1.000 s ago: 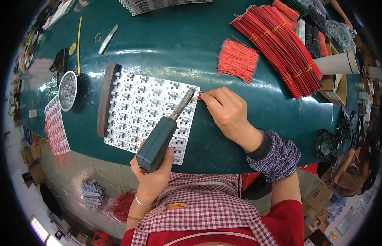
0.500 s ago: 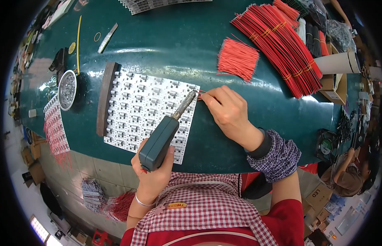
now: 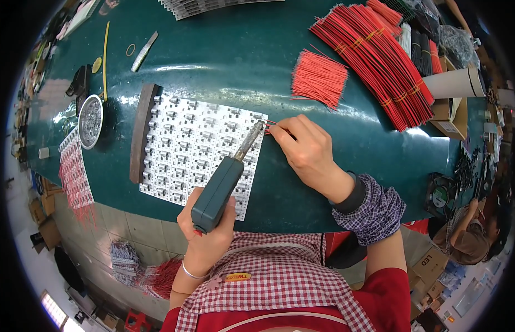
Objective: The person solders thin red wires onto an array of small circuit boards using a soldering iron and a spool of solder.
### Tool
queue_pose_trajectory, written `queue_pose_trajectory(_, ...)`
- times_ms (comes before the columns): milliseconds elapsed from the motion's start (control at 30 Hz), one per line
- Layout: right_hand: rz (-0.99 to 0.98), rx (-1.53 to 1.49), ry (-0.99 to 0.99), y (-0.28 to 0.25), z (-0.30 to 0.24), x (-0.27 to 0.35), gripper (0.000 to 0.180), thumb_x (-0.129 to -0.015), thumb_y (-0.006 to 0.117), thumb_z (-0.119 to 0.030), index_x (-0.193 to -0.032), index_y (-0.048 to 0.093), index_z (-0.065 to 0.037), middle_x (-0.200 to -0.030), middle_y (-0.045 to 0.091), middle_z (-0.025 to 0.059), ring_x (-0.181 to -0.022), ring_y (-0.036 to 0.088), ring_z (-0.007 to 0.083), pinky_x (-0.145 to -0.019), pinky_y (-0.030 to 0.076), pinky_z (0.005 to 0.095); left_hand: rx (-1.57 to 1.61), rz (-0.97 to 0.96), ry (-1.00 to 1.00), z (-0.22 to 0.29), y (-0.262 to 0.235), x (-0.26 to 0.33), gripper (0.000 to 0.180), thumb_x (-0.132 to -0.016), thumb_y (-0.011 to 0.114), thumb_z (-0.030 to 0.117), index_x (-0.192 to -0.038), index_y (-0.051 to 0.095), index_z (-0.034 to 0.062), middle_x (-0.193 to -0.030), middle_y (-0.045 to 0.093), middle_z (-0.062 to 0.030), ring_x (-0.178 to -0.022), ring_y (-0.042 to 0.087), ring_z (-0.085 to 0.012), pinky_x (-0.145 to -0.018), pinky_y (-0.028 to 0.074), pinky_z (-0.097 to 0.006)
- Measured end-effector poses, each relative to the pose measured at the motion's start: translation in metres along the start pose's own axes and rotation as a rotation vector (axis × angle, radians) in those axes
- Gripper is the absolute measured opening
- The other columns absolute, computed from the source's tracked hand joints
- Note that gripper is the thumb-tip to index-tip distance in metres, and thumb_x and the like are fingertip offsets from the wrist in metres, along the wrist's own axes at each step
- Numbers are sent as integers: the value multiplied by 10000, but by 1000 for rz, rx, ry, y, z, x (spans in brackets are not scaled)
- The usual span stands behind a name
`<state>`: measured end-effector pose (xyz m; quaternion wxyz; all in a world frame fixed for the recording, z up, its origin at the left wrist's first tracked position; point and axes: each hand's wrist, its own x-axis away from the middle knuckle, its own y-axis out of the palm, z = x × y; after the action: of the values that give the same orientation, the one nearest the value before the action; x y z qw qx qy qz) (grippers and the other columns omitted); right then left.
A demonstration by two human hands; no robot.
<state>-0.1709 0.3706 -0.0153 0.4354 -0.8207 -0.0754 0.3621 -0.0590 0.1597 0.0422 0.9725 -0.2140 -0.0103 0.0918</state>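
My left hand (image 3: 212, 224) is wrapped round the dark green handle of a soldering gun (image 3: 217, 193). The gun's metal barrel slants up and right, its tip over the upper right corner of a white circuit board panel (image 3: 163, 191). Rows of small components cover the panel, which lies flat on the table. My right hand (image 3: 304, 145) pinches red wires (image 3: 271, 123) at that same corner, and their ends lie beside the tip. Exactly where the wires meet the board is too small to make out. A dark bar (image 3: 142, 133) rests along the panel's left edge.
Loose red wires (image 3: 319, 79) lie in a pile at the upper right, beside large banded bundles of red and black wire (image 3: 373, 63). To the left are a bowl of small bits (image 3: 91, 122), a knife (image 3: 144, 51) and a wired panel (image 3: 77, 171) overhanging the edge. A co-worker (image 3: 467, 235) sits far right.
The soldering gun has shifted very slightly, its rear end a little to the right. My right hand still pinches the wires, having moved slightly left.
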Motion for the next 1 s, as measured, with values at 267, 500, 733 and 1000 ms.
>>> queue_pose_trajectory(267,24,-1,7,1,1,1,235,-743,740,13,-960,661,-34,-893,642,68,-737,624,226,-602,518,334,-7,4,34,6,0,-2,162,-814,735,-83,-968,690,-65,-848,651,-78,-685,574,-103,-609,470,-250)
queue_pose_trajectory(500,-10,-25,18,-4,2,7,239,-741,750,12,-959,666,-38,-881,649,65,-729,626,223,-590,515,333,17,2,-8,5,-1,1,185,-813,737,-77,-990,684,-60,-862,665,-81,-694,588,-106,-628,487,-252)
queue_pose_trajectory(733,4,-11,17,-3,1,6,252,-731,754,21,-962,671,-38,-867,652,63,-717,625,224,-579,513,330,-12,-13,-41,-2,3,3,173,-812,741,-70,-971,674,-54,-855,668,-90,-685,599,-121,-636,495,-264)
queue_pose_trajectory(1000,26,27,-1,2,2,9,203,-739,695,-39,-940,667,-31,-855,588,50,-770,599,203,-613,498,319,-92,72,140,-1,9,3,175,-775,758,-64,-890,632,-28,-798,634,-103,-661,612,-174,-621,490,-294)
